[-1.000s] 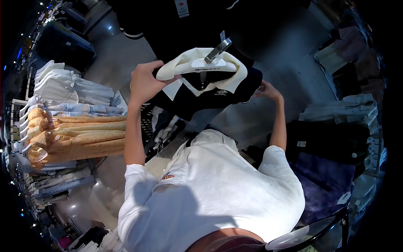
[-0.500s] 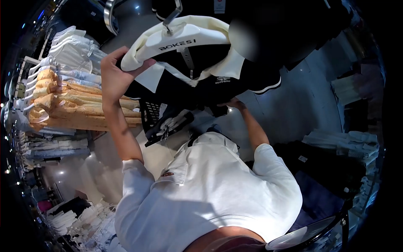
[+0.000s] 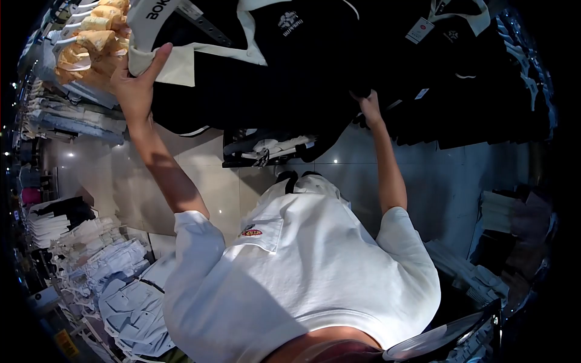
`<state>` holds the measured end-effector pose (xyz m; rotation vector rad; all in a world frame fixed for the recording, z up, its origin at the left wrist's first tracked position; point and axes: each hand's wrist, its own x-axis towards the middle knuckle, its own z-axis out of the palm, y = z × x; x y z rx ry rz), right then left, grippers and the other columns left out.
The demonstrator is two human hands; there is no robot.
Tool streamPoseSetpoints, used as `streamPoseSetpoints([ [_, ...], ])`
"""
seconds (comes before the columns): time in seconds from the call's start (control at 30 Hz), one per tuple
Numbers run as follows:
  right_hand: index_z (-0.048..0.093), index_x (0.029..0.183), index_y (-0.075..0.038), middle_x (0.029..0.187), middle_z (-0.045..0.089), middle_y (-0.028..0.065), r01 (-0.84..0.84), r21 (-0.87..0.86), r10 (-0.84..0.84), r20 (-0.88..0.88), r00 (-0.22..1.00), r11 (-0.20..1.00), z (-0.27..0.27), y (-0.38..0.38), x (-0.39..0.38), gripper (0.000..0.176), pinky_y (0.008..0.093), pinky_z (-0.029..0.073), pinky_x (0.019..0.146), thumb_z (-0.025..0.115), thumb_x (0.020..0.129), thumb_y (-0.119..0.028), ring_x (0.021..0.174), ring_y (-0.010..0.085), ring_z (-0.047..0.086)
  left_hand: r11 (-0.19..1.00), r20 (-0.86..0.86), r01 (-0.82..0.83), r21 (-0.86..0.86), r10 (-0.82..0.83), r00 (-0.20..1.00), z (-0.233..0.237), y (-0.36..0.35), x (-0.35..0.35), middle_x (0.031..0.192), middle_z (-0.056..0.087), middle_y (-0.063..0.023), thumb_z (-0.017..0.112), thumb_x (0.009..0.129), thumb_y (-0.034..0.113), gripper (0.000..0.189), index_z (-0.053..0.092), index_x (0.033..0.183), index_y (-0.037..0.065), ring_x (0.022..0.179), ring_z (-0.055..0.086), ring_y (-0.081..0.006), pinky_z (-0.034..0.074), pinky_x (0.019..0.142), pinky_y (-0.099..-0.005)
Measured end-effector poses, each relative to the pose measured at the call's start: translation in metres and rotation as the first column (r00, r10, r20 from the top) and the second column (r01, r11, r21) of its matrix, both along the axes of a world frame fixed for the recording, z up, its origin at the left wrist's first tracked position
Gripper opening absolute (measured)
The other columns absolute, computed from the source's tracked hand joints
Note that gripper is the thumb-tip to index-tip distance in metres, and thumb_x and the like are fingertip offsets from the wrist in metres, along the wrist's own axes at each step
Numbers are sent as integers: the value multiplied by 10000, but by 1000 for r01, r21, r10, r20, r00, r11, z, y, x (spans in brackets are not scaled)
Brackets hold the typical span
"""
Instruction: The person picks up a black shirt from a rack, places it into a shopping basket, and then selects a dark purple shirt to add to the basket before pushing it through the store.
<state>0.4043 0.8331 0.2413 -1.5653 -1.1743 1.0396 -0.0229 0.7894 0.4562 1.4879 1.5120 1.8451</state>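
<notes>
Stretched forward, my left hand (image 3: 136,91) pinches the cream collar (image 3: 177,69) of the black shirt (image 3: 266,91) before me, thumb (image 3: 160,58) uppermost, while my outstretched right hand (image 3: 370,109) meets dark cloth (image 3: 354,69), its grip too shadowed to tell.

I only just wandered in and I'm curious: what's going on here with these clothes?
Someone wearing a white top has a black shirt raised in front of them, with a white hanger inside its cream collar. The left hand grips the collar. The right hand is at dark cloth, though its exact grip is unclear. Another collared shirt is off to the right, and orange clothes hang at the left.
</notes>
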Motion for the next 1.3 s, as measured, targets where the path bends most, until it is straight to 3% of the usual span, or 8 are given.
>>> streamPoseSetpoints([
  [0.3, 572, 740, -81, 596, 480, -8, -420, 477, 291, 321, 901, 772, 123, 90, -98, 138, 205, 314, 486, 484, 830, -25, 498, 71, 404, 977, -50, -213, 27, 214, 976, -11, -25, -71, 809, 661, -35, 823, 671, 162, 317, 684, 901, -6, 733, 583, -80, 444, 725, -214],
  [0.37, 596, 964, 7, 518, 486, 10, -482, 513, 301, 398, 867, 710, 145, 103, -129, 221, 201, 320, 369, 507, 762, 23, 388, 78, 410, 961, -70, -276, 27, 278, 958, -12, -32, -82, 811, 662, -37, 817, 678, 164, 305, 687, 898, -2, 747, 584, -81, 440, 752, -224],
  [0.43, 640, 886, 25, 746, 658, 41, -474, 522, 454, 175, 874, 710, 192, 84, -173, 214, 289, 478, 657, 534, 701, 11, 692, 153, 612, 950, -47, -310, 31, 311, 949, -10, -40, -89, 814, 663, -37, 811, 685, 156, 277, 690, 882, 2, 754, 582, -80, 434, 777, -229],
  [0.5, 620, 884, 70, 759, 610, -4, -480, 707, 514, 190, 837, 520, 212, 91, -202, 292, 243, 453, 671, 420, 671, 86, 730, 89, 537, 949, 27, -311, 59, 310, 950, -10, -46, -102, 821, 663, -38, 809, 685, 142, 272, 689, 883, 0, 758, 581, -82, 433, 781, -226],
  [0.7, 647, 874, 50, 783, 631, -4, -522, 693, 601, 158, 783, 498, 248, 110, -245, 301, 233, 458, 684, 428, 671, 86, 741, 86, 558, 932, 87, -353, 90, 345, 934, -5, -60, -123, 848, 660, -60, 793, 695, 88, 254, 676, 895, -17, 765, 593, -91, 447, 790, -231],
  [0.97, 660, 915, 33, 801, 652, 11, -561, 615, 480, 315, 819, 554, 212, 133, -272, 362, 238, 457, 690, 406, 661, 70, 755, 91, 564, 913, 71, -395, 103, 390, 918, -7, -60, -128, 875, 656, -74, 781, 704, 67, 293, 659, 951, -33, 773, 588, -95, 449, 786, -232],
  [1.1, 633, 802, -11, 655, 591, 43, -517, 514, 443, 269, 855, 685, 137, 132, -275, 87, 252, 442, 538, 553, 796, -45, 570, 106, 540, 909, -27, -415, 42, 416, 909, -6, -63, -117, 842, 657, -57, 783, 709, 91, 273, 669, 926, -29, 765, 577, -86, 442, 773, -225],
  [1.3, 641, 856, 8, 793, 635, 225, -553, 170, 487, 316, 815, 816, 57, 116, -279, 215, 410, 476, 709, 596, 665, -81, 801, 365, 625, 954, -198, -289, -83, 269, 943, -31, -58, -110, 771, 628, -22, 781, 716, 131, 254, 654, 858, -36, 705, 527, -68, 420, 708, -208],
])
